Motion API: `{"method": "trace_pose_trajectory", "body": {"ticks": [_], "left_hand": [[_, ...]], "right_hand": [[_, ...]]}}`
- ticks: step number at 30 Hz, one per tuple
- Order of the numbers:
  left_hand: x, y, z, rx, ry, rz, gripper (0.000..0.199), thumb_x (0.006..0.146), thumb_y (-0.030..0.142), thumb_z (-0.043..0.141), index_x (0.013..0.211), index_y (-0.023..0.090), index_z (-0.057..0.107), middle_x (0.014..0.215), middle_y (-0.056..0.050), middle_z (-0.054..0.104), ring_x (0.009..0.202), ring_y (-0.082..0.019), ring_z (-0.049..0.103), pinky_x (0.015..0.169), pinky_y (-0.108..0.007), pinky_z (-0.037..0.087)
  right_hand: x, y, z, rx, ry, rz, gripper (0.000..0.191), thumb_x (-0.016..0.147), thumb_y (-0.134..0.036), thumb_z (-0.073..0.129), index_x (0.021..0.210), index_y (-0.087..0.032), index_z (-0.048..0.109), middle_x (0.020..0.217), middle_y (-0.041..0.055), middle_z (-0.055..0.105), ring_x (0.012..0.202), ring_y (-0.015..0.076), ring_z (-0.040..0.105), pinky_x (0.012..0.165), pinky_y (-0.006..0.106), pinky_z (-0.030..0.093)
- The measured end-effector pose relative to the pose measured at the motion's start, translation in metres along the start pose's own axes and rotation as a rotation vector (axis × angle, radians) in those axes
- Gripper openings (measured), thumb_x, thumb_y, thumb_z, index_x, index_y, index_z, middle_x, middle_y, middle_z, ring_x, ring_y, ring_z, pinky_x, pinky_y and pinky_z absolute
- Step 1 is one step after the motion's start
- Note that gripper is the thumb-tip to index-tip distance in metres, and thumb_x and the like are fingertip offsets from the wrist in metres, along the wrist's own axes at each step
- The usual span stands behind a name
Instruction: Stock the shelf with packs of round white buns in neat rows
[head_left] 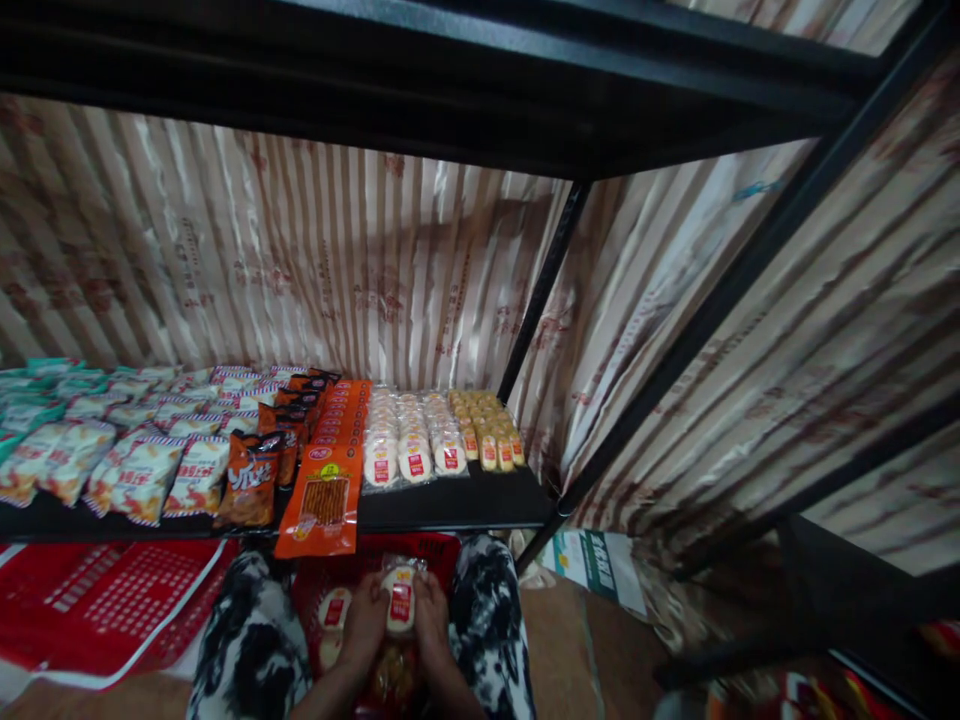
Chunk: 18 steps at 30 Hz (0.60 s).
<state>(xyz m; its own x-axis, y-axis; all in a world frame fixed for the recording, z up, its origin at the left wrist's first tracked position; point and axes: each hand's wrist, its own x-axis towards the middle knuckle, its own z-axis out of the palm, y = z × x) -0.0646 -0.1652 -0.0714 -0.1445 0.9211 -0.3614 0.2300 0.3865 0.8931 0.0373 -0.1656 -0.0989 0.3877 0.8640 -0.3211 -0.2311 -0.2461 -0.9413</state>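
Between my knees, my left hand (365,622) and my right hand (431,618) hold a clear-wrapped pack of round white crackers (400,598) with a red label, gripping it from both sides. Below the hands is a red basket (442,548), with more round white packs (334,606) on its left and yellowish packs (396,672) nearer me. On the black shelf just ahead stand rows of similar white cracker packs (414,458), beside smaller yellow packs (489,450).
An orange snack bag (324,500) overhangs the shelf edge (465,515). Brown bags (251,480) and white snack bags (146,475) fill the left. A red basket (97,610) lies at lower left. A black post (675,380) slants on the right, under the upper shelf (450,100).
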Motion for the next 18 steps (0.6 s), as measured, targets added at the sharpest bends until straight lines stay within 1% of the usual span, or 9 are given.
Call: {"method": "trace_pose_trajectory", "body": {"ticks": [2,4,5,8,11,14,18], "left_hand": [[0.001,0.003,0.004,-0.124,-0.024,0.074,0.024,0.074,0.027,0.044,0.089,0.015,0.058,0.08,-0.007,0.068,0.074,-0.018,0.065,0.066,-0.025,0.049],[0.002,0.009,0.006,-0.194,-0.056,0.107,0.025,0.073,0.035,0.047,0.084,0.015,0.058,0.076,-0.006,0.067,0.07,-0.019,0.063,0.063,-0.026,0.049],[0.003,0.013,0.007,-0.221,-0.054,0.116,0.027,0.072,0.04,0.05,0.081,0.016,0.058,0.074,-0.005,0.066,0.068,-0.018,0.063,0.062,-0.026,0.049],[0.007,0.023,0.01,-0.258,-0.028,0.074,0.033,0.066,0.049,0.058,0.075,0.017,0.06,0.068,-0.002,0.065,0.063,-0.017,0.061,0.057,-0.026,0.047],[0.014,0.032,0.013,-0.279,0.007,0.055,0.038,0.061,0.054,0.061,0.071,0.017,0.06,0.065,-0.002,0.063,0.06,-0.016,0.059,0.056,-0.025,0.046],[0.018,0.041,0.016,-0.321,0.05,0.045,0.043,0.058,0.058,0.062,0.069,0.016,0.059,0.062,-0.001,0.062,0.058,-0.015,0.057,0.054,-0.025,0.045],[0.022,0.053,0.02,-0.393,0.085,0.026,0.047,0.054,0.06,0.062,0.068,0.016,0.057,0.06,0.0,0.059,0.056,-0.014,0.055,0.053,-0.024,0.044]], "right_hand": [[0.0,-0.008,-0.004,0.074,-0.027,-0.019,0.045,0.054,-0.063,0.061,0.068,-0.021,0.054,0.064,0.0018,0.06,0.06,0.0192,0.058,0.059,0.031,0.049],[0.0,-0.018,-0.008,0.065,-0.034,-0.052,0.049,0.053,-0.065,0.063,0.069,-0.02,0.054,0.064,0.0009,0.059,0.06,0.0178,0.058,0.059,0.03,0.049],[0.001,-0.024,-0.01,0.057,-0.051,-0.053,0.05,0.053,-0.065,0.064,0.07,-0.019,0.055,0.065,0.0007,0.06,0.061,0.0174,0.058,0.06,0.029,0.049],[0.004,-0.04,-0.013,0.049,-0.103,-0.074,0.051,0.057,-0.065,0.064,0.074,-0.018,0.054,0.064,-0.0011,0.06,0.059,0.0148,0.058,0.057,0.025,0.048],[0.007,-0.054,-0.012,0.078,-0.165,-0.079,0.05,0.063,-0.064,0.062,0.082,-0.018,0.054,0.068,0.0,0.063,0.06,0.0145,0.059,0.058,0.025,0.048],[0.009,-0.063,-0.008,0.113,-0.164,-0.069,0.049,0.064,-0.06,0.064,0.087,-0.018,0.055,0.073,0.0003,0.065,0.062,0.0144,0.06,0.058,0.024,0.048],[0.013,-0.069,-0.006,0.173,-0.163,-0.05,0.047,0.064,-0.057,0.065,0.09,-0.018,0.055,0.071,0.0,0.065,0.062,0.0148,0.061,0.059,0.025,0.048]]}}
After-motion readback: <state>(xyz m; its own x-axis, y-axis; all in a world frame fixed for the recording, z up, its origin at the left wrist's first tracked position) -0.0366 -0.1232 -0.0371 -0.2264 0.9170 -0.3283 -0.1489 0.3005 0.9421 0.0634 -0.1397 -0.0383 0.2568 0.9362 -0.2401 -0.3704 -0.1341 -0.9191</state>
